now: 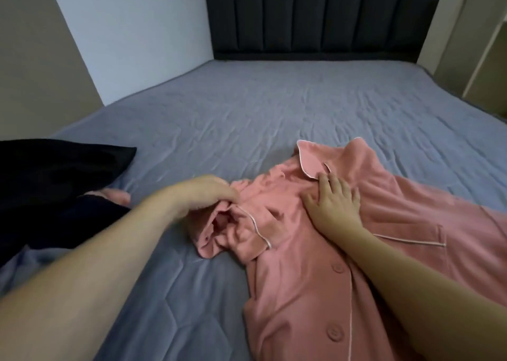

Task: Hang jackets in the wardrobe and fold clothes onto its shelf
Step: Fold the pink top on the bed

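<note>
Head view shows, at the lower right of the frame, a pink pyjama shirt [315, 292] spread front-up on the bed [247, 113], its buttoned placket running toward the bottom edge and its white-piped collar pointing to the middle right. Just above centre of the garment, the right hand [333, 198] lies flat on the chest below the collar, fingers straight and spread, pinning the cloth. To its left, near the middle of the frame, the left hand [203, 196] curls its fingers round the bunched short sleeve [233, 229] and holds it gathered.

By the look of its many small creases, the shirt is light, soft and limp; it will sag and slide wherever it is not held, and it probably carries no shape of its own. Good holds are likely the piped sleeve hem, the shoulder seams and the collar edge, where doubled cloth gives some body; the buttons should lie flat inside any fold.

At the middle left a dark garment [55, 182] lies heaped on the bed. Farther up, the dark padded headboard [315, 17] closes the upper centre.
</note>
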### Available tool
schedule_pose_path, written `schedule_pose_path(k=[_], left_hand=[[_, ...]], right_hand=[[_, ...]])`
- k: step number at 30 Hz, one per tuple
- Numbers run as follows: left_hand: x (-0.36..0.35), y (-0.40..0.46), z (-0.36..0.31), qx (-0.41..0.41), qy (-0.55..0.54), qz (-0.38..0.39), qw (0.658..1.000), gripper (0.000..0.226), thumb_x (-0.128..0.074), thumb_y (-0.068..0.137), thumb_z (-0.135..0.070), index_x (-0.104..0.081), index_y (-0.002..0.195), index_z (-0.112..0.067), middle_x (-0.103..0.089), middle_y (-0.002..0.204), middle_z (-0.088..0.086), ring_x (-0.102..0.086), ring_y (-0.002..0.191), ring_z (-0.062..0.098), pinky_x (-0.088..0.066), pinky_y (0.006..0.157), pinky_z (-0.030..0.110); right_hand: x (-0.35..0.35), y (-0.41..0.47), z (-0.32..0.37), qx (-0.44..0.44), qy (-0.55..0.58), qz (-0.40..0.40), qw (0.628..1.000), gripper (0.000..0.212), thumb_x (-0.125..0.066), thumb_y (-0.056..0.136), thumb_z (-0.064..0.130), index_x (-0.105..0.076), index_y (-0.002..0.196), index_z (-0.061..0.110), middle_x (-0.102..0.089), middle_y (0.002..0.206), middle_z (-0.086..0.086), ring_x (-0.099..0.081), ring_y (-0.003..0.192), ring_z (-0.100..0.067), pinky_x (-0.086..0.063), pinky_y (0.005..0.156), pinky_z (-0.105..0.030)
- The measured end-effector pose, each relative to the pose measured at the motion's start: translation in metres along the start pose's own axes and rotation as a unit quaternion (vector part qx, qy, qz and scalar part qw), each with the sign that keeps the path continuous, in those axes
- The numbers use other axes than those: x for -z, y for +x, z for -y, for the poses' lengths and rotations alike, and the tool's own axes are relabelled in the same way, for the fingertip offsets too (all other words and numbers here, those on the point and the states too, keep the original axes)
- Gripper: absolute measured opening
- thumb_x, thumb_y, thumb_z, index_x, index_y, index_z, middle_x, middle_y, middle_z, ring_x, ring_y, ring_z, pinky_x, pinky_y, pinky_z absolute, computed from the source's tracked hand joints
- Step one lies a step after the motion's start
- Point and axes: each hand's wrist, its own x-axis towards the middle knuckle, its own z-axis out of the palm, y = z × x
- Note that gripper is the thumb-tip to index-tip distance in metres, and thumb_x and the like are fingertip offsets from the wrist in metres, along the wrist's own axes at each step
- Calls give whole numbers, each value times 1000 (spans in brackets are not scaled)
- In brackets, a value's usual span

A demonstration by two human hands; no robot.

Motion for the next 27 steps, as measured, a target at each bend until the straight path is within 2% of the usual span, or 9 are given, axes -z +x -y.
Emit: schedule_pose_path(k=[2,5,8,11,14,17,20,24,27], left_hand=[[34,-14,-9,2,-73,13,997,22,-77,55,-34,-75,68,-16,-74,77,9,-69,66,25,-54,62,31],[89,-32,-18,74,83,-103,988,32,-81,58,-30,-74,80,-9,-73,91,15,-70,75,30,-53,61,32],[105,-34,-13,104,402,-374,829,38,-57,84,-21,-56,121,-11,-65,117,15,-62,106,33,-43,92,41],[67,-33,-6,93,578,-350,731,42,-39,92,-19,-44,134,-17,-49,133,14,-42,126,33,-19,111,56],[10,-14,-16,78,465,-228,852,63,-42,91,-44,-29,147,-19,-26,152,13,-20,141,33,1,109,70],[-22,1,-36,123,329,-35,936,102,-58,69,-62,-16,152,-20,-19,158,11,-22,144,34,-16,112,67],[-25,-10,-19,165,378,-48,910,109,-65,63,-63,-14,151,-22,-21,156,7,-23,143,32,-18,109,68],[-28,-57,8,203,480,-125,844,114,-57,58,-83,-17,146,-24,-20,146,5,-25,134,29,-34,96,58],[-41,-87,10,196,428,-36,882,71,-61,74,-59,-49,127,-14,-58,125,6,-60,104,23,-49,73,34]], right_hand=[[3,0,1,-7,-16,25,1000,67,-31,94,56,-22,150,20,-19,158,-4,-12,146,-24,-5,117,-52],[8,1,4,-25,-36,59,997,69,-25,95,58,-18,151,19,-16,160,-2,-9,147,-23,-4,117,-52],[17,1,11,-49,-31,107,993,69,-26,95,59,-15,153,23,-11,161,-1,-5,148,-23,-4,118,-50],[34,-1,10,-45,3,142,989,64,-35,96,51,-22,151,22,-13,160,-6,-11,147,-26,-10,118,-47],[58,-9,-12,-23,41,74,996,54,-46,91,41,-37,141,22,-33,150,-8,-34,136,-30,-28,109,-43],[81,-14,-50,-29,-31,76,996,58,-43,93,45,-30,145,24,-28,153,-7,-27,140,-29,-21,111,-45],[74,-30,-77,-47,-100,157,981,66,-31,95,55,-20,150,19,-16,159,-8,-16,145,-27,-12,116,-45],[50,-43,-61,-56,-220,100,969,67,-17,99,49,-14,152,8,-12,159,-19,-14,145,-35,-6,117,-51],[55,-42,-34,-81,-234,115,962,64,-16,100,40,-16,150,1,-17,156,-22,-19,143,-38,-8,116,-52]])
